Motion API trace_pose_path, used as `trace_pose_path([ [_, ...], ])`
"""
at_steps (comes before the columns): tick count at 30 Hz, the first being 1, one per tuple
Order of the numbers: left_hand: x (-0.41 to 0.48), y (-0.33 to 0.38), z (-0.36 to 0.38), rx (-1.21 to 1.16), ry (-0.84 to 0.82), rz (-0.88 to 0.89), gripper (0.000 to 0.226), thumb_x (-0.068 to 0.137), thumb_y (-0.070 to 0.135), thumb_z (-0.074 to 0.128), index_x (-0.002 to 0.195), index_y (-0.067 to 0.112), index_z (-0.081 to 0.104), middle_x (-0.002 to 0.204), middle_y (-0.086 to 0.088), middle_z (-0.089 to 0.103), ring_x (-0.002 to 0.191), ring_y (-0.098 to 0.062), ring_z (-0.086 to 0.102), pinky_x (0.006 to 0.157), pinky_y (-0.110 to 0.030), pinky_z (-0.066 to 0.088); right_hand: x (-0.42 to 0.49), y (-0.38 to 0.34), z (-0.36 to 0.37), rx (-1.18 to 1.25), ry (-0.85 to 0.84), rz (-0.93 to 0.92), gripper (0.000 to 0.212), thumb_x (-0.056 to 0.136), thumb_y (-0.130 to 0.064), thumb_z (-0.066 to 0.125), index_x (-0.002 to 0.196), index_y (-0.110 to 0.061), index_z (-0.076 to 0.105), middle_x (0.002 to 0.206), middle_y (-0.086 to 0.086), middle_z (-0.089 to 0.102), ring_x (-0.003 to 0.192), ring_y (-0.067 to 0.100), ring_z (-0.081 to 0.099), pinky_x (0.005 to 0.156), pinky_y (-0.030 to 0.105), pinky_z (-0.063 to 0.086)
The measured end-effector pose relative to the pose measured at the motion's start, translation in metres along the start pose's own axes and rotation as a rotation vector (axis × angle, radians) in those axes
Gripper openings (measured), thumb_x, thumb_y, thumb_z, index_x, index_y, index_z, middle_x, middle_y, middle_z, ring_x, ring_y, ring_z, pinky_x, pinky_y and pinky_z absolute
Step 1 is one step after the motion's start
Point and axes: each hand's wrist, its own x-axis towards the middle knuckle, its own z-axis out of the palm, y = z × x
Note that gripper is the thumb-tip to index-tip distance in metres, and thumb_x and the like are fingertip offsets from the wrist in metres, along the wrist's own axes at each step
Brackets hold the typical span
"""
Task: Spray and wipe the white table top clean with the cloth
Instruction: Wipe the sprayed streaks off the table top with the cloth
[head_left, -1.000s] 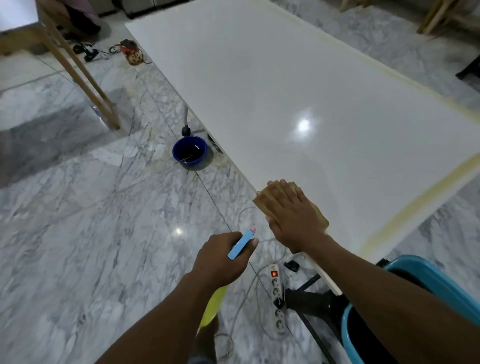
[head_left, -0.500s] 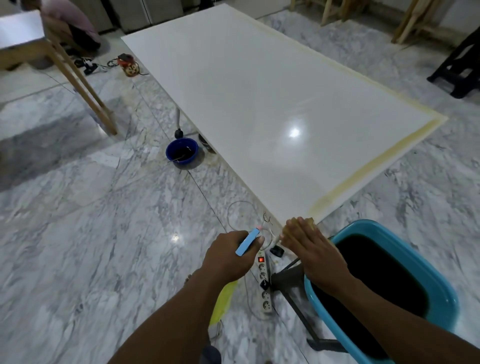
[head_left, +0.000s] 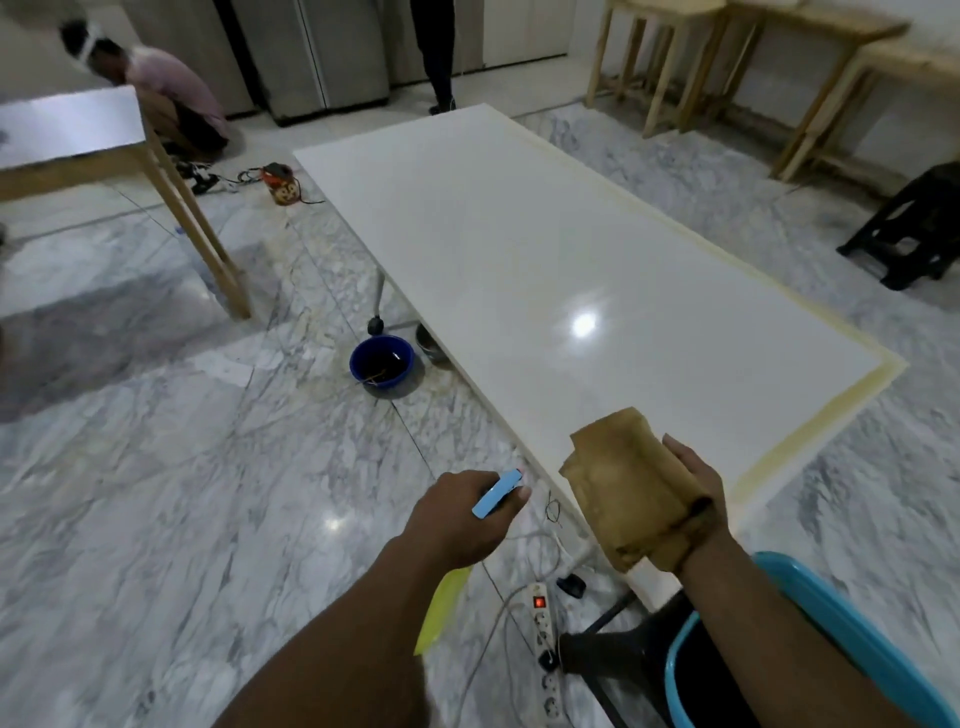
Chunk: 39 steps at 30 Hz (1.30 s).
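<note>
The long white table top (head_left: 519, 249) runs away from me, glossy, with a yellowish band along its right and near edges. My right hand (head_left: 693, 488) holds a folded brown cloth (head_left: 623, 488) lifted just above the table's near corner. My left hand (head_left: 462, 514) hangs over the floor left of that corner, shut on a spray bottle (head_left: 496, 492) with a light blue trigger head; its yellow-green body (head_left: 441, 608) shows below my wrist.
A light blue tub (head_left: 841, 639) sits at my lower right on a dark stand. A power strip (head_left: 543, 649) with cables lies on the marble floor. A dark blue bowl (head_left: 382, 361) stands by the table leg. Wooden tables, a black stool (head_left: 914, 228) and a crouching person (head_left: 166, 98) surround.
My right hand left the table's near edge, dipped toward the blue tub, and now holds the cloth raised over the near corner. The left hand keeps the bottle.
</note>
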Motion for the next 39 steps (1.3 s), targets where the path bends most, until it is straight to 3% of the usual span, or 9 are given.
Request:
trace_pose_path([
  [3,0.029,-0.009,-0.054,0.040,-0.023,0.025,0.056,0.104,0.060,0.056,0.072,0.015,0.054,0.076,-0.021,0.071,0.069,-0.040,0.072,0.070,-0.057,0.059,0.024,0.011,0.079,0.005,0.033,0.047,0.040,0.099,-0.036,0.046,0.074,-0.010,0.065,0.075,0.010,0.061,0.066,0.029,0.061,0.063,0.035,0.053],
  [6,0.061,-0.024,-0.113,0.105,-0.072,0.042,0.053,0.104,0.062,0.056,0.066,0.026,0.050,0.065,-0.009,0.063,0.060,-0.028,0.063,0.067,-0.051,0.055,0.051,0.016,0.155,-0.052,-0.032,0.039,0.046,0.100,-0.029,0.047,0.066,-0.007,0.070,0.067,0.013,0.065,0.068,0.030,0.058,0.068,0.039,0.049],
  [12,0.116,-0.064,-0.209,0.219,-0.094,0.044,0.049,0.101,0.063,0.057,0.065,0.030,0.054,0.066,0.006,0.057,0.060,-0.017,0.054,0.058,-0.031,0.038,0.090,0.029,0.279,-0.170,-0.113,0.118,0.040,0.094,-0.042,0.053,0.095,-0.005,0.069,0.073,0.015,0.072,0.073,0.032,0.063,0.065,0.038,0.057],
  [18,0.166,-0.104,-0.283,0.269,-0.052,-0.029,0.053,0.103,0.065,0.052,0.069,0.026,0.054,0.066,0.005,0.055,0.064,-0.019,0.057,0.061,-0.035,0.043,0.131,0.026,0.373,-0.266,-0.147,0.131,0.045,0.097,-0.036,0.049,0.073,-0.006,0.072,0.065,0.014,0.068,0.056,0.028,0.064,0.059,0.034,0.056],
  [24,0.243,-0.145,-0.353,0.131,0.018,-0.070,0.049,0.108,0.060,0.049,0.095,0.018,0.071,0.066,0.009,0.058,0.063,-0.018,0.062,0.070,-0.040,0.055,0.215,-0.007,0.444,-0.362,-0.070,0.129,0.057,0.092,-0.027,0.052,0.039,-0.012,0.065,0.047,0.006,0.058,0.054,0.024,0.054,0.058,0.029,0.043],
  [26,0.282,-0.155,-0.383,0.097,0.056,-0.084,0.044,0.108,0.058,0.050,0.092,0.021,0.068,0.068,0.010,0.061,0.061,-0.012,0.060,0.075,-0.042,0.059,0.248,-0.021,0.478,-0.361,-0.067,0.126,0.057,0.092,-0.028,0.053,0.039,-0.013,0.064,0.045,0.005,0.058,0.058,0.025,0.052,0.058,0.028,0.042],
  [32,0.394,-0.169,-0.479,0.078,0.150,-0.109,0.054,0.105,0.061,0.054,0.088,0.011,0.066,0.085,-0.015,0.076,0.074,-0.035,0.075,0.075,-0.053,0.062,0.340,-0.062,0.607,-0.423,-0.121,0.152,0.032,0.089,-0.032,0.058,0.063,-0.013,0.061,0.060,0.007,0.057,0.059,0.024,0.054,0.058,0.027,0.045],
  [37,0.449,-0.187,-0.537,0.046,0.161,-0.126,0.055,0.106,0.059,0.055,0.085,0.009,0.064,0.077,-0.017,0.072,0.073,-0.038,0.075,0.075,-0.058,0.062,0.399,-0.076,0.692,-0.490,-0.137,0.170,0.032,0.089,-0.033,0.059,0.064,-0.014,0.061,0.058,0.006,0.059,0.058,0.023,0.055,0.057,0.027,0.046],
  [39,0.476,-0.200,-0.564,0.005,0.156,-0.144,0.053,0.106,0.058,0.055,0.076,0.015,0.062,0.066,-0.006,0.066,0.073,-0.036,0.076,0.077,-0.056,0.063,0.426,-0.077,0.727,-0.507,-0.160,0.175,0.034,0.090,-0.032,0.058,0.062,-0.014,0.060,0.055,0.005,0.057,0.052,0.021,0.055,0.054,0.026,0.047],
])
